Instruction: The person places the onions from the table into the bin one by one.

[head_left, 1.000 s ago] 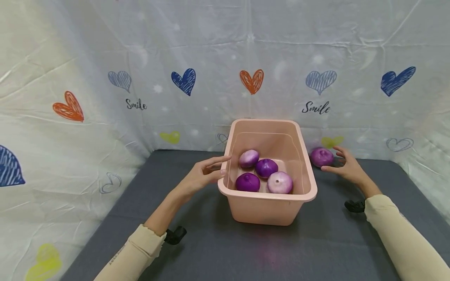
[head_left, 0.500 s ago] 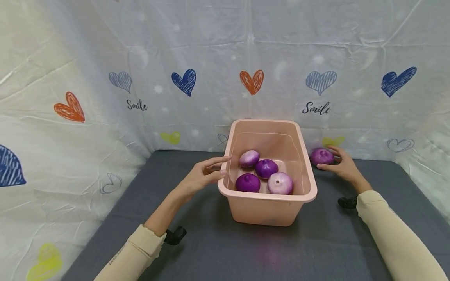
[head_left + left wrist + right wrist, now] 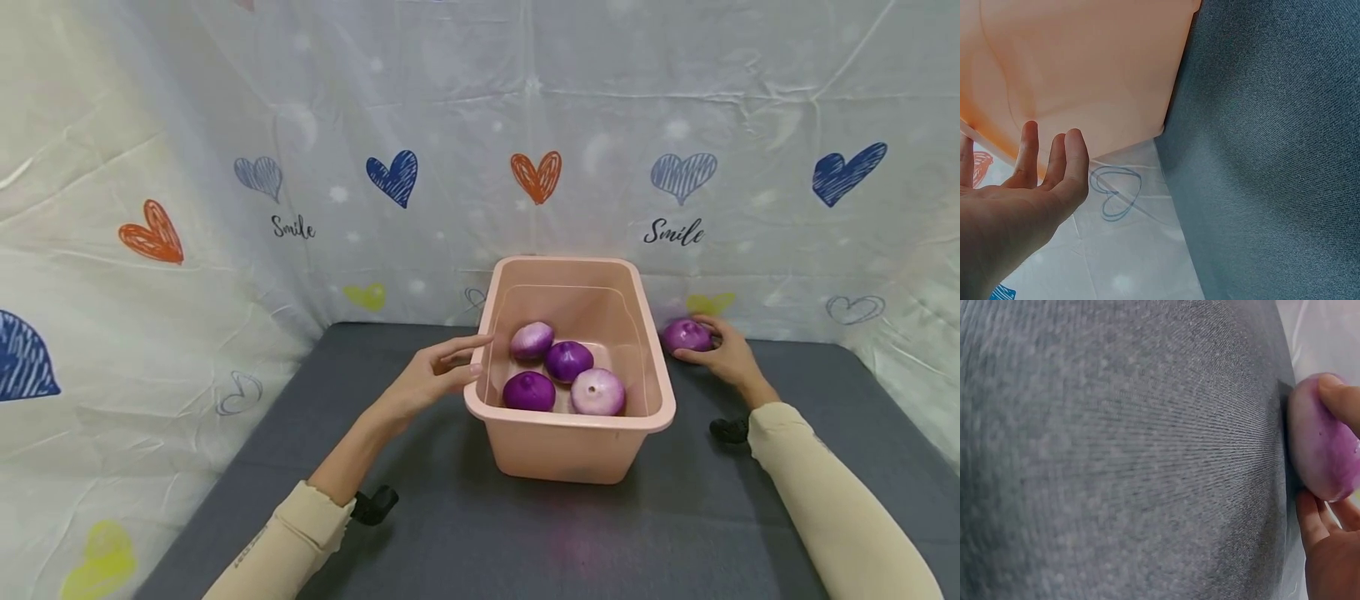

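A peach plastic bin (image 3: 570, 446) stands on the dark cloth, with several purple onions lying on its bottom; the palest, nearly white-pink onion (image 3: 597, 392) is at the front right. My left hand (image 3: 431, 372) is at the bin's left rim, fingers fairly straight and fingertips touching or very near it. In the left wrist view its fingers (image 3: 1075, 165) stand beside the bin's outer wall. Right of the bin, a purple onion (image 3: 686, 335) rests on the cloth. My right hand (image 3: 729, 354) grips it between thumb and fingers; in the right wrist view the onion (image 3: 1319, 444) shows between them.
A dark grey cloth (image 3: 450, 542) covers the table. Directly behind it hangs a pale curtain (image 3: 465, 100) printed with hearts and "Smile". Black straps (image 3: 375, 504) are on both wrists.
My right hand has moved left to the onion beside the bin and closed its thumb and fingers round it. The left hand and the bin have stayed in place.
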`<act>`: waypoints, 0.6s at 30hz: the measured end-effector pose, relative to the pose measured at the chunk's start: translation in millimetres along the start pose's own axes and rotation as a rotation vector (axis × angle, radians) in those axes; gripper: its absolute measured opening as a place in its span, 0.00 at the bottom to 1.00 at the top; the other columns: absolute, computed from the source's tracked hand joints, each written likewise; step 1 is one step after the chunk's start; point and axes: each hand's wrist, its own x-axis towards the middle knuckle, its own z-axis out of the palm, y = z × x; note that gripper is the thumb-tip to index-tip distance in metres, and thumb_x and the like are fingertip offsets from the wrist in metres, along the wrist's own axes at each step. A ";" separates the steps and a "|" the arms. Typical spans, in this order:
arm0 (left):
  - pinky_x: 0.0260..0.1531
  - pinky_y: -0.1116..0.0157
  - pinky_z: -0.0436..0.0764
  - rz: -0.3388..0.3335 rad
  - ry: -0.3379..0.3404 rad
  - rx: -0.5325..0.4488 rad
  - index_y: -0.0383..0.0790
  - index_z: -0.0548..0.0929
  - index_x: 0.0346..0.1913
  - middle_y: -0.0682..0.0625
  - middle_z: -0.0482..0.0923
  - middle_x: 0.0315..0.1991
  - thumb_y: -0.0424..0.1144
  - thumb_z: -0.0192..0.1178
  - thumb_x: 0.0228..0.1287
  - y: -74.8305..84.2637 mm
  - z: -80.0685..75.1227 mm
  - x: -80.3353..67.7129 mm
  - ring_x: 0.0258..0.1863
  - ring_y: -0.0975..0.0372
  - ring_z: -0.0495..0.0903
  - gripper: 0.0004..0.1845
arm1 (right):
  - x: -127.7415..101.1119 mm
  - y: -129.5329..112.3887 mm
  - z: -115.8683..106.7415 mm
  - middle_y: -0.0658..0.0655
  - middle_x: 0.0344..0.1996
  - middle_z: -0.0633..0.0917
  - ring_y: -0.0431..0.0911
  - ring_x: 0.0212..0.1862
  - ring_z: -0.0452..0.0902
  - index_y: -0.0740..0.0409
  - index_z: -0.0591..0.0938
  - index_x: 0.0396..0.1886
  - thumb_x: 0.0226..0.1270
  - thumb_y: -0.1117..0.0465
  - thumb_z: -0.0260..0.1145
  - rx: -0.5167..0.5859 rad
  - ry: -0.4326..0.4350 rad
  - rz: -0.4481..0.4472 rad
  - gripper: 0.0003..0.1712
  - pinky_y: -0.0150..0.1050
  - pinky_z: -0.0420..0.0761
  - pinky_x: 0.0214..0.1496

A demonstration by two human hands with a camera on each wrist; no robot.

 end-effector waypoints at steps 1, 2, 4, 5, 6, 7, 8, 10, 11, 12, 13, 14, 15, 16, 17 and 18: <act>0.57 0.49 0.77 0.002 -0.001 -0.004 0.52 0.75 0.73 0.50 0.70 0.70 0.44 0.62 0.74 0.4 0.0 -0.2 0.65 0.53 0.72 0.26 | -0.2 -0.3 0.1 0.78 0.68 0.65 0.74 0.66 0.65 0.70 0.66 0.72 0.61 0.60 0.78 -0.004 0.003 0.005 0.45 0.67 0.68 0.62; 0.57 0.49 0.76 0.002 -0.002 -0.006 0.53 0.75 0.73 0.50 0.70 0.70 0.44 0.62 0.74 0.8 -0.1 -0.3 0.66 0.53 0.72 0.26 | -0.4 -0.5 0.1 0.78 0.68 0.66 0.74 0.65 0.65 0.70 0.66 0.72 0.61 0.60 0.78 -0.003 0.004 0.008 0.45 0.66 0.68 0.62; 0.58 0.50 0.76 -0.003 -0.002 -0.010 0.55 0.75 0.72 0.51 0.70 0.70 0.43 0.62 0.74 1.2 -0.1 -0.1 0.66 0.54 0.72 0.26 | -1.8 -0.2 -0.9 0.78 0.68 0.66 0.73 0.65 0.66 0.70 0.67 0.72 0.61 0.59 0.78 0.013 0.008 0.016 0.45 0.66 0.69 0.61; 0.58 0.49 0.76 0.000 -0.005 -0.009 0.54 0.75 0.73 0.51 0.70 0.70 0.43 0.62 0.74 1.4 -0.1 0.2 0.66 0.53 0.72 0.26 | -2.9 0.0 -1.9 0.78 0.68 0.66 0.73 0.65 0.66 0.70 0.67 0.72 0.62 0.59 0.78 0.027 0.011 0.022 0.45 0.66 0.70 0.61; 0.58 0.49 0.76 0.001 -0.005 -0.009 0.53 0.75 0.73 0.50 0.70 0.70 0.43 0.62 0.74 1.5 -0.1 0.7 0.66 0.53 0.72 0.26 | -4.4 -0.1 -3.2 0.78 0.68 0.66 0.73 0.65 0.66 0.69 0.67 0.72 0.62 0.59 0.78 0.042 0.013 0.026 0.45 0.65 0.70 0.61; 0.57 0.49 0.76 0.004 -0.004 -0.006 0.52 0.74 0.73 0.50 0.70 0.70 0.43 0.62 0.74 1.7 -0.2 1.0 0.66 0.52 0.71 0.27 | -6.1 -0.5 -4.6 0.78 0.68 0.66 0.72 0.65 0.66 0.69 0.66 0.73 0.62 0.59 0.78 0.056 0.015 0.031 0.45 0.65 0.71 0.60; 0.58 0.49 0.76 0.003 -0.002 -0.005 0.51 0.74 0.73 0.49 0.70 0.70 0.43 0.63 0.74 1.8 -0.2 1.3 0.66 0.52 0.71 0.27 | -7.7 -1.1 -6.2 0.78 0.69 0.65 0.72 0.65 0.66 0.68 0.66 0.73 0.63 0.58 0.78 0.072 0.015 0.032 0.45 0.64 0.71 0.60; 0.57 0.49 0.76 0.005 0.000 -0.004 0.48 0.73 0.74 0.48 0.70 0.70 0.43 0.63 0.74 1.7 -0.5 1.8 0.66 0.52 0.72 0.28 | -11.2 -2.5 -9.7 0.78 0.69 0.65 0.71 0.66 0.66 0.68 0.66 0.74 0.64 0.58 0.77 0.089 0.015 0.037 0.45 0.62 0.72 0.58; 0.57 0.48 0.76 0.007 0.000 -0.005 0.47 0.73 0.74 0.48 0.70 0.71 0.43 0.63 0.74 1.6 -0.6 1.9 0.66 0.51 0.72 0.28 | -12.8 -3.5 -11.4 0.77 0.69 0.65 0.71 0.66 0.66 0.68 0.65 0.74 0.64 0.57 0.77 0.092 0.014 0.036 0.45 0.61 0.72 0.58; 0.57 0.49 0.76 0.006 0.001 -0.009 0.46 0.72 0.75 0.48 0.70 0.70 0.43 0.62 0.74 1.3 -0.8 1.9 0.66 0.51 0.72 0.28 | -14.6 -4.6 -13.1 0.77 0.69 0.65 0.71 0.66 0.66 0.68 0.65 0.74 0.64 0.57 0.77 0.093 0.012 0.034 0.45 0.61 0.72 0.57; 0.57 0.49 0.77 0.008 0.000 -0.009 0.45 0.72 0.75 0.47 0.69 0.71 0.42 0.62 0.74 1.2 -0.9 1.8 0.66 0.51 0.72 0.28 | -16.2 -5.5 -14.8 0.77 0.70 0.65 0.71 0.66 0.66 0.68 0.65 0.74 0.64 0.57 0.77 0.092 0.010 0.034 0.45 0.61 0.72 0.57; 0.57 0.49 0.77 0.006 -0.001 -0.012 0.45 0.72 0.75 0.47 0.69 0.71 0.42 0.62 0.74 1.0 -1.0 1.6 0.66 0.51 0.72 0.28 | -17.8 -6.4 -16.6 0.77 0.69 0.65 0.71 0.66 0.65 0.68 0.65 0.75 0.65 0.57 0.76 0.094 0.008 0.034 0.45 0.62 0.72 0.57; 0.57 0.49 0.76 0.007 -0.003 -0.012 0.45 0.72 0.75 0.47 0.69 0.71 0.42 0.62 0.75 0.7 -1.1 1.6 0.66 0.50 0.72 0.28 | -19.6 -7.3 -18.3 0.78 0.70 0.64 0.71 0.66 0.65 0.68 0.64 0.75 0.65 0.56 0.76 0.092 0.006 0.039 0.46 0.62 0.72 0.57; 0.57 0.49 0.76 0.007 -0.003 -0.012 0.45 0.72 0.75 0.46 0.69 0.71 0.42 0.62 0.75 0.1 -1.3 1.6 0.66 0.50 0.72 0.28 | -21.2 -8.1 -20.1 0.78 0.69 0.64 0.71 0.66 0.65 0.68 0.64 0.75 0.65 0.56 0.76 0.097 0.004 0.043 0.46 0.63 0.71 0.58; 0.57 0.48 0.76 0.008 -0.005 -0.012 0.45 0.72 0.75 0.46 0.69 0.71 0.41 0.62 0.75 0.1 -1.3 1.7 0.66 0.50 0.72 0.28 | -22.8 -8.8 -21.8 0.78 0.69 0.64 0.71 0.67 0.65 0.67 0.64 0.75 0.65 0.56 0.76 0.096 0.003 0.047 0.46 0.63 0.71 0.58; 0.57 0.48 0.76 0.007 -0.004 -0.011 0.46 0.72 0.74 0.46 0.70 0.70 0.42 0.62 0.74 0.0 -1.2 1.8 0.66 0.49 0.72 0.28 | -24.4 -9.7 -23.6 0.78 0.69 0.64 0.71 0.67 0.65 0.67 0.64 0.75 0.65 0.55 0.76 0.098 -0.001 0.051 0.46 0.63 0.71 0.58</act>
